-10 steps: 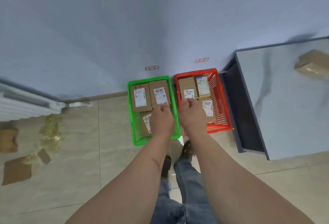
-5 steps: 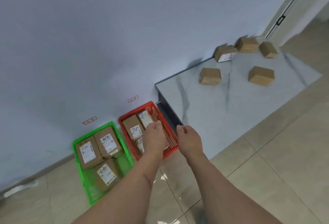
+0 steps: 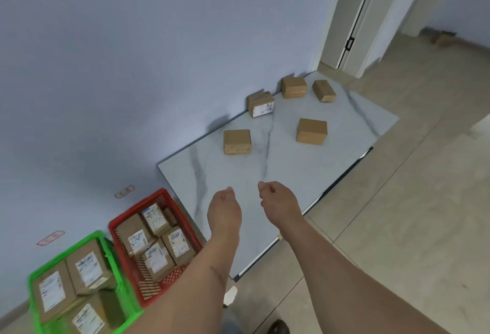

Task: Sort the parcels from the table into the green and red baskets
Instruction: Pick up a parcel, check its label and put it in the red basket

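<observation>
Cardboard parcels, small, brown, taped; stock split across three places.

On table (image 3: 278, 174), marble-look top: five parcels, well apart from the hands. Nearest parcel (image 3: 236, 141) lies flat toward the wall side; second parcel (image 3: 311, 131) lies right of it; labelled parcel (image 3: 260, 103) leans at the wall; two more, (image 3: 293, 87) and (image 3: 324, 90), sit at the far end.

In red basket (image 3: 148, 205), on the floor just beside the table: four parcels visible, labels up, packed touching.

In green basket (image 3: 66, 243), beside the red one: three parcels visible, labels up.

Handling, judged: stiff box walls, likely light, taped faces possibly a little slick. Best taken across the two long sides, thumb opposed to fingers; one hand should suffice per box. Labels on most table parcels face away, so turning may be needed to read them.

Left hand (image 3: 224, 210): over the table's near edge, fingers loosely curled, holding nothing. Right hand (image 3: 278, 201): alongside, fingers loosely curled, likewise holding nothing.
</observation>
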